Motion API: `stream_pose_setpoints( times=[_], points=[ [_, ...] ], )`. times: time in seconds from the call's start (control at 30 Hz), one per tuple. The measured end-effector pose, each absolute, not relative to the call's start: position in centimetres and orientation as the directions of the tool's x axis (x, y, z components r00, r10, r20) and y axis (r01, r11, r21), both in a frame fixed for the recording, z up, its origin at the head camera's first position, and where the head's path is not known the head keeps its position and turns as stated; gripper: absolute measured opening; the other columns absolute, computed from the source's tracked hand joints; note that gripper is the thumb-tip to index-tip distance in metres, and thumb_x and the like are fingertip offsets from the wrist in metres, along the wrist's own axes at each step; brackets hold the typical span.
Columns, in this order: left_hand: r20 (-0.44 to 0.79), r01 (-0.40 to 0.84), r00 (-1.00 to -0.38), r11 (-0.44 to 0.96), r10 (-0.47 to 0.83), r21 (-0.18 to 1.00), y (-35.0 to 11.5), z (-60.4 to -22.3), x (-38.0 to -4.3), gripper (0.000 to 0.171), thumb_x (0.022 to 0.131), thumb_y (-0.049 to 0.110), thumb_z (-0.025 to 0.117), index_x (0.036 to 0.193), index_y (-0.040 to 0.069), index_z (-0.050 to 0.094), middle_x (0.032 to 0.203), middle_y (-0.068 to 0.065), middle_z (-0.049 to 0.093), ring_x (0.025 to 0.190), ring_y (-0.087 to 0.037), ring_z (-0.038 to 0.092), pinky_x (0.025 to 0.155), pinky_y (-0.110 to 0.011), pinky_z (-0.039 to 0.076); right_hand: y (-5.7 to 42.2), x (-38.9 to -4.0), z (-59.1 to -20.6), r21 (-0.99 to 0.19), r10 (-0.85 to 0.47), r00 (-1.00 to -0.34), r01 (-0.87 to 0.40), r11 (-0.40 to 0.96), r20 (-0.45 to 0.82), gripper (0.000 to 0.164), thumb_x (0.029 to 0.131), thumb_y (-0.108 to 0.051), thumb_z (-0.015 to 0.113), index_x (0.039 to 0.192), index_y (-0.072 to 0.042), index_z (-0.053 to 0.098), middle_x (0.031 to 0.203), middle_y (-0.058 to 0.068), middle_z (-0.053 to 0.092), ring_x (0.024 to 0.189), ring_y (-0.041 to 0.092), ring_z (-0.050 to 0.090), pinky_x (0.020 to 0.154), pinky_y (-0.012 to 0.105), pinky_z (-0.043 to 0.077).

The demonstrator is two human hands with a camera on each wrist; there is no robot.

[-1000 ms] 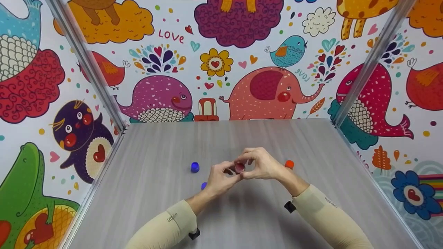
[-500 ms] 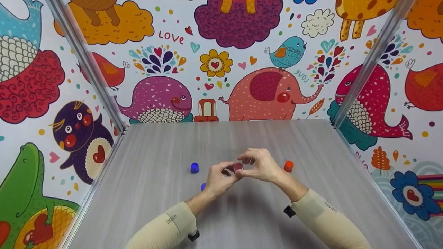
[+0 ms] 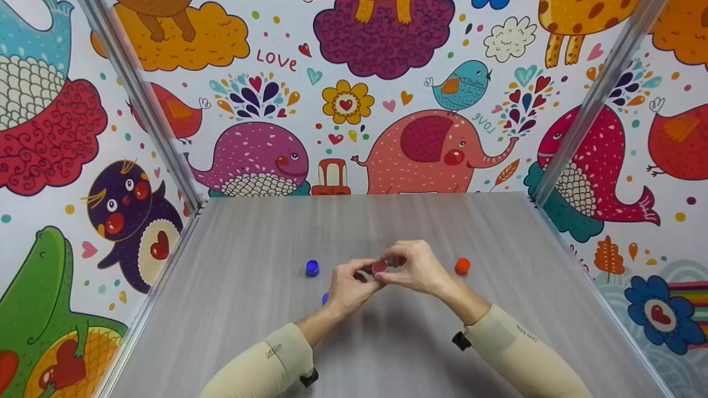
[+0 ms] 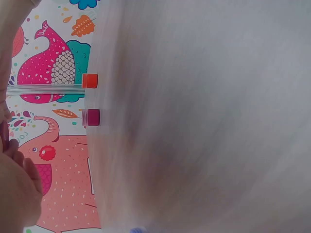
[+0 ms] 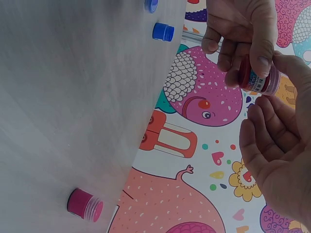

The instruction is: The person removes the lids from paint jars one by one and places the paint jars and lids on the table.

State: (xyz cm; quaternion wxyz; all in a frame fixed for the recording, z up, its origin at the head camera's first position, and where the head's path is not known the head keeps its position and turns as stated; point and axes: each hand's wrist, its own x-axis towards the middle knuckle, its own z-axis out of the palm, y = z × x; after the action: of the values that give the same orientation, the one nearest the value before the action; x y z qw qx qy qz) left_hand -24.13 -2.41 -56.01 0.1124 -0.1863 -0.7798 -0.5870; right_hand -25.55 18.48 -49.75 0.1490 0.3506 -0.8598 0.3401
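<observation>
A small dark red paint jar (image 5: 255, 77) with a barcode label and a clear ridged end is held up between both hands, over the middle of the table. My left hand (image 3: 349, 287) grips its body, the thumb across the label in the right wrist view. From the other side, my right hand (image 3: 419, 268) pinches the ridged end between thumb and fingers. In the head view the jar's round maroon end (image 3: 379, 267) faces up toward the camera. Only part of my left hand (image 4: 19, 189) shows in the left wrist view, with the jar mostly hidden there.
An orange jar (image 3: 462, 266) stands right of the hands. A magenta jar (image 5: 85, 205) is near it, hidden in the head view. Left of the hands are a blue jar (image 3: 312, 268) and a second blue jar (image 3: 325, 298), partly covered by the left wrist. Printed walls border the table.
My right index finger lifted off the jar and has come back down onto it. Jar and hands shifted slightly left, and the orange jar came out from behind the right wrist.
</observation>
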Motion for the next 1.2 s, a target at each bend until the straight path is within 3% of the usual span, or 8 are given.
stream_pose_setpoints(
  times=[0.17, 0.33, 0.53, 0.83, 1.03, 1.2],
  points=[
    [0.39, 0.418, -0.907, 0.239, 0.158, 0.876, -2.53, -56.15, -24.04, 0.024, 0.088, 0.022, 0.098, 0.11, 0.018, 0.088, 0.1, -0.003, 0.085, 0.095, -0.02, 0.078, 0.081, -0.035, 0.067, 18.29, -25.5, -49.65, -0.481, -0.525, -0.698, -0.716, 0.506, 0.487, 0.018, 0.089, -0.02, 0.096, 0.102, -0.01, 0.087, 0.087, 0.01, 0.08, 0.077, 0.023, 0.073, 0.07, 0.043, 0.066],
    [0.384, 0.415, -0.909, 0.243, 0.163, 0.877, -2.58, -56.23, -23.94, 0.024, 0.088, 0.022, 0.098, 0.11, 0.019, 0.088, 0.1, -0.003, 0.085, 0.095, -0.017, 0.077, 0.081, -0.036, 0.067, 18.28, -25.46, -49.62, -0.478, -0.538, -0.692, -0.722, 0.501, 0.482, 0.018, 0.089, -0.016, 0.095, 0.104, -0.01, 0.088, 0.089, 0.007, 0.08, 0.08, 0.019, 0.074, 0.073, 0.04, 0.066],
    [0.385, 0.415, -0.908, 0.228, 0.165, 0.881, -2.62, -56.27, -24.04, 0.024, 0.088, 0.021, 0.098, 0.109, 0.018, 0.088, 0.099, -0.004, 0.085, 0.096, -0.023, 0.077, 0.081, -0.034, 0.067, 18.3, -25.56, -49.71, -0.471, -0.55, -0.675, -0.738, 0.483, 0.493, 0.018, 0.089, -0.014, 0.093, 0.106, -0.011, 0.088, 0.09, 0.004, 0.08, 0.083, 0.018, 0.076, 0.074, 0.037, 0.066],
    [0.395, 0.427, -0.901, 0.203, 0.181, 0.881, -2.57, -56.22, -24.11, 0.022, 0.088, 0.02, 0.098, 0.108, 0.018, 0.089, 0.099, -0.004, 0.085, 0.092, -0.008, 0.074, 0.081, -0.033, 0.066, 18.57, -25.87, -49.68, -0.452, -0.592, -0.626, -0.778, 0.436, 0.508, 0.019, 0.087, -0.01, 0.091, 0.106, -0.013, 0.089, 0.091, 0.001, 0.08, 0.086, 0.014, 0.076, 0.078, 0.032, 0.066],
    [0.393, 0.428, -0.898, 0.186, 0.198, 0.885, -2.59, -56.24, -24.01, 0.025, 0.089, 0.02, 0.098, 0.112, 0.019, 0.089, 0.1, -0.004, 0.085, 0.091, -0.007, 0.074, 0.082, -0.04, 0.068, 18.67, -26.0, -49.6, -0.456, -0.613, -0.609, -0.79, 0.41, 0.503, 0.023, 0.085, -0.008, 0.087, 0.106, -0.016, 0.089, 0.092, -0.001, 0.079, 0.085, 0.01, 0.072, 0.078, 0.031, 0.064],
    [0.404, 0.442, -0.89, 0.183, 0.212, 0.878, -2.61, -56.19, -23.95, 0.028, 0.088, 0.017, 0.097, 0.116, 0.016, 0.089, 0.1, -0.006, 0.086, 0.093, -0.007, 0.074, 0.082, -0.036, 0.068, 18.74, -25.99, -49.58, -0.465, -0.628, -0.602, -0.792, 0.394, 0.493, 0.026, 0.083, -0.006, 0.085, 0.108, -0.015, 0.089, 0.093, 0.0, 0.078, 0.084, 0.011, 0.069, 0.077, 0.033, 0.063]
  ],
)
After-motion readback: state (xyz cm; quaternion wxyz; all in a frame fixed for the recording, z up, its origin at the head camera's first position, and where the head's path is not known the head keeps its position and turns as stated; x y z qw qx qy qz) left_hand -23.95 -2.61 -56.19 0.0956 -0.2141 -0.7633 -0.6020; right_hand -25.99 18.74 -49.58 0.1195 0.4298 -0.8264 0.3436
